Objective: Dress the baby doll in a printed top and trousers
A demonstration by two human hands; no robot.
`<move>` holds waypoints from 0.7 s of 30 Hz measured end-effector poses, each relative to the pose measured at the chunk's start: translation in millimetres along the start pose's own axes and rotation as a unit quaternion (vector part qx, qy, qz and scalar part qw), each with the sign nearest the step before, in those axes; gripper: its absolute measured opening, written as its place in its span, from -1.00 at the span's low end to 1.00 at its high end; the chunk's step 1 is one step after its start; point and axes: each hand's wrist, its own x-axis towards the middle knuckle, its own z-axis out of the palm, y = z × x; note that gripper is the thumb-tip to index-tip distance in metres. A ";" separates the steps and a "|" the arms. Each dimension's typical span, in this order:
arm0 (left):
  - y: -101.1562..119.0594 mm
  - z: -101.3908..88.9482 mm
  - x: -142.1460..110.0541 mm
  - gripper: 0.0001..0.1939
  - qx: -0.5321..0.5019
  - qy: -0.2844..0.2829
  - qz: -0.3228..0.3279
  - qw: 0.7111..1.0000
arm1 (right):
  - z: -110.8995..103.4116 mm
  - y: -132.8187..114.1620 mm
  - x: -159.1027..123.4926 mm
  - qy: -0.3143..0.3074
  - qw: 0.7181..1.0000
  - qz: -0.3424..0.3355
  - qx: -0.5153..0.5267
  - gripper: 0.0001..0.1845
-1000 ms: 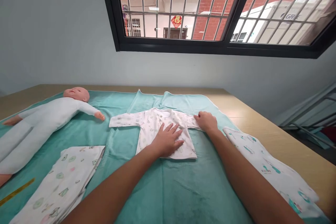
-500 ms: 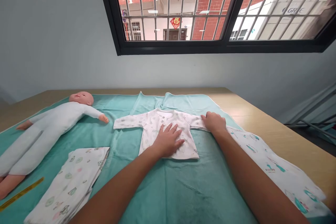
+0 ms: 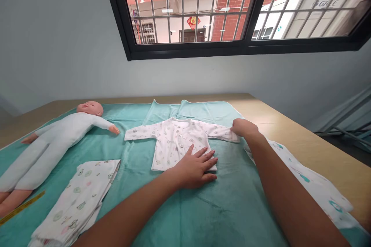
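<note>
- In front of me, near the middle of the table (image 3: pixel 286 125), lies a small white long-sleeved baby shirt with tiny scattered prints (image 3: pixel 174 144). It is spread flat on a teal soft cloth (image 3: pixel 237 204), its neck pointing away from me and its sleeves out to both sides.
- My left hand (image 3: pixel 197 168) is open, with the fingers spread. The fingers lie over the lower right part of the shirt, and the thumb reaches past its bottom edge, above the teal cloth.
- My right hand (image 3: pixel 245 127) is closed at the end of the right-side sleeve and seems to pinch its upper edge; the fingertips are partly hidden.
- At the left lies a doll with a pinkish head and a white fabric body (image 3: pixel 62 133), on its back. One of its hands points toward the left-side sleeve, near but not touching.
- Nearer to me, beside my left forearm, is a folded white cloth with green and pink prints (image 3: pixel 78 197).
- A narrow yellow strip (image 3: pixel 23 207) lies next to the lower legs of the doll.
- At the right, partly behind my right forearm, is a white cloth with teal prints (image 3: pixel 308 179).
- Beyond the table there is a pale grey wall (image 3: pixel 63 46) with a black-framed window (image 3: pixel 188 51), and metal bars outside.
</note>
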 end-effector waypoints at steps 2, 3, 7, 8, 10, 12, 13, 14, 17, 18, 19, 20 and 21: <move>-0.2 -0.4 0.3 -0.30 -0.001 0.000 -0.003 1.000 | -3.1 0.7 0.2 -0.002 1.000 0.011 -0.007 -0.86; -0.4 -0.6 0.6 -0.30 -0.001 0.001 -0.004 1.000 | -4.7 0.5 0.3 -0.005 1.000 0.019 -0.011 -0.81; -1.5 0.0 1.5 -0.31 0.004 0.007 -0.008 1.000 | -7.5 -0.6 0.7 -0.017 0.999 0.043 -0.018 -0.65; -1.8 0.4 1.6 -0.31 0.006 0.007 -0.007 1.000 | -6.9 -0.5 1.0 -0.028 0.998 0.046 -0.020 -0.62; -2.5 0.8 1.8 -0.32 0.008 0.005 -0.007 1.000 | -4.8 0.5 2.0 -0.052 0.997 0.053 -0.021 -0.59; -2.7 0.6 1.8 -0.32 0.011 -0.001 -0.006 1.000 | -2.0 1.9 3.5 -0.070 0.995 0.063 -0.018 -0.61; -2.3 0.1 1.8 -0.32 0.013 -0.004 -0.006 1.000 | -0.7 2.6 4.3 -0.075 0.995 0.068 -0.014 -0.61; -1.6 -0.4 1.7 -0.32 0.015 -0.008 -0.004 1.000 | 0.5 3.3 5.2 -0.078 0.994 0.073 -0.009 -0.62; 3.5 -2.3 1.1 -0.32 0.013 -0.027 0.005 1.000 | 3.2 5.5 8.2 -0.084 0.993 0.077 0.019 -0.66; 5.7 -2.7 1.0 -0.31 0.011 -0.034 0.011 0.999 | 3.8 6.3 9.3 -0.082 0.993 0.076 0.034 -0.69; 8.0 -3.0 0.8 -0.30 0.007 -0.039 0.016 0.999 | 4.3 7.1 10.4 -0.075 0.993 0.075 0.052 -0.72; 10.0 -3.1 0.7 -0.28 0.004 -0.044 0.021 0.999 | 4.7 7.7 11.7 -0.065 0.993 0.073 0.072 -0.75; 11.7 -3.0 0.7 -0.28 0.002 -0.046 0.025 0.999 | 4.9 8.2 12.9 -0.053 0.992 0.071 0.096 -0.77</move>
